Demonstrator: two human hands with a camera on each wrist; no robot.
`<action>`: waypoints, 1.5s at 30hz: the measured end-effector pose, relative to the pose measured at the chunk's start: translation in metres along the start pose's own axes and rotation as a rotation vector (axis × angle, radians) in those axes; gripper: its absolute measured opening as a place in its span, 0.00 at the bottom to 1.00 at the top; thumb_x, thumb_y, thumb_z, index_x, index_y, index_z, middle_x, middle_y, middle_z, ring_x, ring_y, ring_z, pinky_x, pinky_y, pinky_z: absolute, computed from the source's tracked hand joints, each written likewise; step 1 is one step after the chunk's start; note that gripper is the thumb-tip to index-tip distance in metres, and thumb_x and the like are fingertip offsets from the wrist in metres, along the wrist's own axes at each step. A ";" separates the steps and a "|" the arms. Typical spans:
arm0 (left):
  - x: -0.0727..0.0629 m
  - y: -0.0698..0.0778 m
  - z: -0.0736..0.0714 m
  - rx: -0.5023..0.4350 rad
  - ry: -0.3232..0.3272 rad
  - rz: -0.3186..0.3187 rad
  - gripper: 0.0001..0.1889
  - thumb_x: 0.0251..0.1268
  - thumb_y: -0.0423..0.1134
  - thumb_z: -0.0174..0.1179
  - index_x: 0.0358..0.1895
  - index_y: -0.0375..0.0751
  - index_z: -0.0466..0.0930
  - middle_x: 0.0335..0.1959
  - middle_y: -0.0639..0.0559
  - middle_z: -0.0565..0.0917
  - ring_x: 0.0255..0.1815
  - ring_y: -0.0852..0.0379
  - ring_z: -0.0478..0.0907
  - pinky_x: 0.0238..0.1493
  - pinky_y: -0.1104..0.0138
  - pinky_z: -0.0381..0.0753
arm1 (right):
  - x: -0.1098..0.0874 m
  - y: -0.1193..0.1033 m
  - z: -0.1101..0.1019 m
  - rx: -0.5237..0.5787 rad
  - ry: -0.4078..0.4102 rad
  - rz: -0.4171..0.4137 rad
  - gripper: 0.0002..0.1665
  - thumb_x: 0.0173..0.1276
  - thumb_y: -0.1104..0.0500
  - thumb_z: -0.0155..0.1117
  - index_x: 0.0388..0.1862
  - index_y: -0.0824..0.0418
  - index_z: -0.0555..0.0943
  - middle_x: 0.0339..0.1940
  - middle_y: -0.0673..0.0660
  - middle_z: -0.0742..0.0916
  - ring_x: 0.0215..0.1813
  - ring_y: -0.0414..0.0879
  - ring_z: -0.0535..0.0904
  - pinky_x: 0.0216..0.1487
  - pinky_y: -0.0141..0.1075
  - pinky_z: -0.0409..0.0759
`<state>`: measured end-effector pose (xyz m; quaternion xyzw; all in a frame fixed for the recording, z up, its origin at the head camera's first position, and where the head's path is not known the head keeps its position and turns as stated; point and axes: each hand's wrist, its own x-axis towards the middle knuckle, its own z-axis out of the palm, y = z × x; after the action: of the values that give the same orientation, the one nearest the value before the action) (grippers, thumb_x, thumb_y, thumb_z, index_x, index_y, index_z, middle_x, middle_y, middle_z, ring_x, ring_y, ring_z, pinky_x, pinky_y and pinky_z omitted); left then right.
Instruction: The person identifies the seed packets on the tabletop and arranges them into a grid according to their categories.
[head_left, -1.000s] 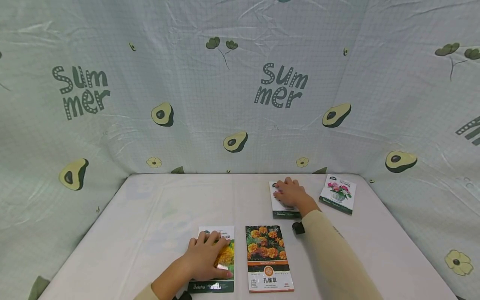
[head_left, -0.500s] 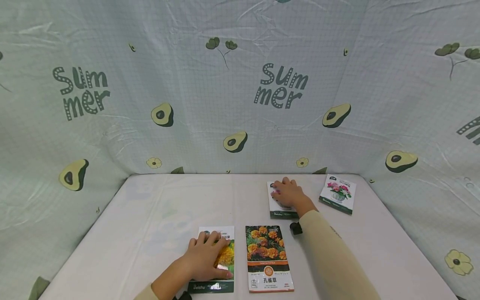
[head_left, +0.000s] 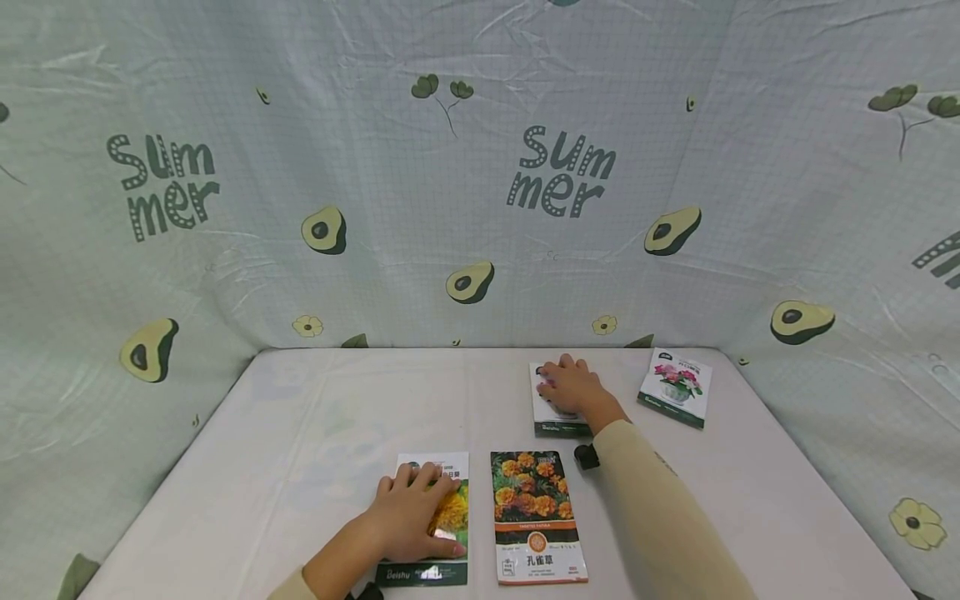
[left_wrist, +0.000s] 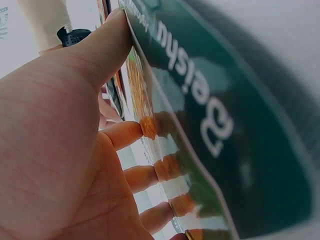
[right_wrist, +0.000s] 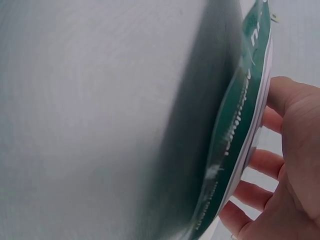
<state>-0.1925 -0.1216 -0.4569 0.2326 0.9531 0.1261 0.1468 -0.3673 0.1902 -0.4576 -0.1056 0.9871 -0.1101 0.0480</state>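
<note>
My left hand [head_left: 408,517] rests on a seed packet with yellow flowers [head_left: 452,510] near the front of the table. In the left wrist view its spread fingertips and thumb touch the glossy face of that packet, above a dark green band [left_wrist: 200,95]. Farther back, my right hand [head_left: 573,387] lies over a white seed packet [head_left: 557,427] with a green lower band, hiding most of its picture. The right wrist view shows the fingertips pressing on the face of this packet [right_wrist: 232,135], none of them curled round its edge.
Between the hands lies a seed packet with orange marigolds [head_left: 536,508]. At the back right a white packet with pink potted flowers [head_left: 677,385] lies slightly turned. A patterned curtain [head_left: 390,208] rises behind the white table [head_left: 337,433].
My right hand has slid a little to the left, and the white packet under it has moved along the table with it. The left hand and the other packets have stayed in place.
</note>
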 end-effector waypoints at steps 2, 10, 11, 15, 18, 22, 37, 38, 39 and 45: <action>0.000 -0.001 0.000 -0.001 -0.001 0.002 0.45 0.53 0.73 0.68 0.72 0.55 0.70 0.69 0.48 0.68 0.65 0.39 0.64 0.53 0.43 0.65 | 0.001 -0.001 0.001 0.000 0.000 0.002 0.27 0.79 0.44 0.56 0.70 0.55 0.74 0.65 0.65 0.75 0.63 0.63 0.70 0.62 0.63 0.71; 0.001 -0.002 0.001 0.005 0.002 0.006 0.45 0.53 0.73 0.67 0.72 0.56 0.70 0.69 0.48 0.67 0.65 0.39 0.63 0.52 0.43 0.65 | 0.004 -0.005 0.002 -0.004 -0.002 0.004 0.28 0.80 0.43 0.54 0.71 0.54 0.74 0.68 0.64 0.74 0.66 0.64 0.69 0.65 0.63 0.71; 0.001 -0.002 0.001 0.006 0.002 0.006 0.45 0.53 0.73 0.67 0.72 0.56 0.70 0.69 0.48 0.67 0.65 0.39 0.63 0.52 0.43 0.65 | 0.004 -0.006 0.002 -0.004 -0.006 0.006 0.28 0.80 0.43 0.54 0.71 0.54 0.74 0.68 0.64 0.74 0.66 0.64 0.69 0.65 0.63 0.71; 0.002 -0.003 0.000 0.005 -0.002 0.003 0.45 0.53 0.73 0.68 0.72 0.56 0.70 0.69 0.49 0.67 0.64 0.40 0.64 0.52 0.45 0.64 | 0.005 -0.007 0.003 -0.007 -0.014 0.010 0.28 0.80 0.42 0.54 0.71 0.54 0.74 0.68 0.64 0.74 0.65 0.63 0.69 0.65 0.63 0.71; 0.002 -0.003 0.000 0.009 -0.009 0.000 0.46 0.52 0.74 0.67 0.73 0.56 0.70 0.69 0.48 0.67 0.64 0.40 0.64 0.51 0.46 0.64 | 0.006 -0.008 0.004 -0.013 -0.011 0.008 0.28 0.80 0.42 0.54 0.71 0.54 0.74 0.67 0.64 0.74 0.64 0.63 0.69 0.64 0.63 0.72; 0.002 -0.002 0.000 0.017 -0.009 -0.003 0.46 0.52 0.74 0.67 0.73 0.56 0.70 0.69 0.47 0.67 0.64 0.39 0.64 0.51 0.45 0.65 | 0.007 -0.010 0.005 -0.026 -0.004 0.003 0.28 0.80 0.42 0.54 0.71 0.54 0.74 0.66 0.63 0.75 0.63 0.62 0.70 0.63 0.62 0.73; 0.003 -0.003 0.002 0.005 -0.014 -0.009 0.47 0.51 0.76 0.66 0.73 0.58 0.70 0.69 0.49 0.67 0.64 0.41 0.64 0.51 0.45 0.64 | 0.009 -0.022 0.008 -0.012 0.009 -0.010 0.27 0.80 0.42 0.55 0.70 0.53 0.74 0.65 0.63 0.75 0.62 0.63 0.70 0.62 0.62 0.73; 0.003 -0.002 0.001 0.001 -0.016 -0.009 0.46 0.51 0.75 0.66 0.73 0.58 0.70 0.69 0.49 0.67 0.64 0.41 0.64 0.51 0.46 0.64 | 0.009 -0.023 0.009 -0.013 0.011 -0.011 0.28 0.79 0.42 0.55 0.70 0.53 0.74 0.65 0.63 0.74 0.63 0.63 0.70 0.62 0.61 0.73; 0.003 -0.002 0.000 -0.003 -0.015 -0.009 0.46 0.51 0.75 0.67 0.73 0.57 0.70 0.69 0.49 0.68 0.63 0.41 0.64 0.50 0.46 0.64 | 0.009 -0.023 0.009 -0.014 0.013 -0.012 0.27 0.79 0.42 0.55 0.70 0.53 0.74 0.65 0.63 0.74 0.63 0.63 0.70 0.62 0.61 0.73; 0.003 -0.002 0.000 0.011 -0.015 -0.018 0.46 0.51 0.74 0.68 0.73 0.58 0.69 0.69 0.48 0.68 0.64 0.40 0.64 0.51 0.45 0.65 | 0.011 -0.028 0.013 -0.026 0.024 -0.003 0.27 0.79 0.42 0.56 0.69 0.53 0.74 0.66 0.63 0.74 0.63 0.62 0.70 0.62 0.60 0.74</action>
<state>-0.1955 -0.1215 -0.4585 0.2255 0.9547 0.1180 0.1540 -0.3712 0.1582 -0.4644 -0.1065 0.9888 -0.0985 0.0347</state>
